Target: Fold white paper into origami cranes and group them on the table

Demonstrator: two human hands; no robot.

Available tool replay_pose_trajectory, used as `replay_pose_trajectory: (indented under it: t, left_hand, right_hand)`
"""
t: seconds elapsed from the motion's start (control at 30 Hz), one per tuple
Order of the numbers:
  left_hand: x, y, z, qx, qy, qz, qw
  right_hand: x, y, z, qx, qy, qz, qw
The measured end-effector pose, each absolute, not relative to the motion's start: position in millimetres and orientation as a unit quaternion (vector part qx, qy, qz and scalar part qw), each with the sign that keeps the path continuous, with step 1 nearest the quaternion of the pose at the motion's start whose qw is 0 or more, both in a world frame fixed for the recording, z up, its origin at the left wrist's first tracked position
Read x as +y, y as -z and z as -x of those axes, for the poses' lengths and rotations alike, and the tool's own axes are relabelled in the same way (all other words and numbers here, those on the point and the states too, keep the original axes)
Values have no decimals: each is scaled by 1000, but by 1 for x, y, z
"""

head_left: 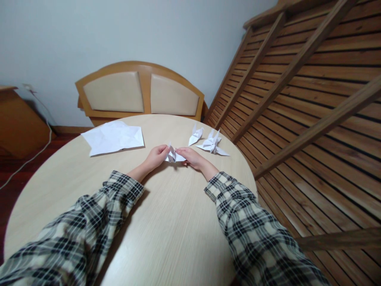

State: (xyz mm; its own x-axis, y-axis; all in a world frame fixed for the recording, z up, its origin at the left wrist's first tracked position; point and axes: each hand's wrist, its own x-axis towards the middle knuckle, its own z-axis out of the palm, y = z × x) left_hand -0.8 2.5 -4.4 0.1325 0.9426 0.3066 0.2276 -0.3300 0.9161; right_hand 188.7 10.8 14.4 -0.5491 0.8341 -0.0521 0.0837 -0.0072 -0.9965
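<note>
Between my two hands is a white folded paper crane (172,155), held just above the round table. My left hand (156,156) pinches its left side between thumb and fingers. On the other side, my right hand (193,157) grips the right wing, thumb on top and fingers partly hidden beneath. To the right of my hands, more folded paper cranes (212,143) lie close together, with a smaller one (195,135) a little to their left. Creased white paper sheets (116,137) lie to the left, apart from my left hand.
The pale round table (175,222) fills the middle. Behind it stands a wooden headboard (143,91) with cream panels against the wall. A slatted wooden frame (312,119) leans along the right side. A white cable (38,153) runs down at far left beside a wooden cabinet (20,123).
</note>
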Motion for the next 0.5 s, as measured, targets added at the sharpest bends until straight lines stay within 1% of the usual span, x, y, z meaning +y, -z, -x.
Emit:
replay_pose_trajectory:
  t: [0.2,0.3,0.4,0.5]
  left_hand:
    - [-1,0,-1,493,-522,-646,260]
    - [-3,0,-2,512,-525,-643,223]
    - [-3,-1,-2,509,-524,-641,235]
    - [-2,-2,1,488,-505,-653,285]
  right_hand:
    - [9,-9,-177,-594,-591,385,388]
    - [8,-7,-172,-580,-575,405,411]
    - [9,-7,-173,-583,-574,407,407]
    - [11,-8,-180,-607,-593,384,363]
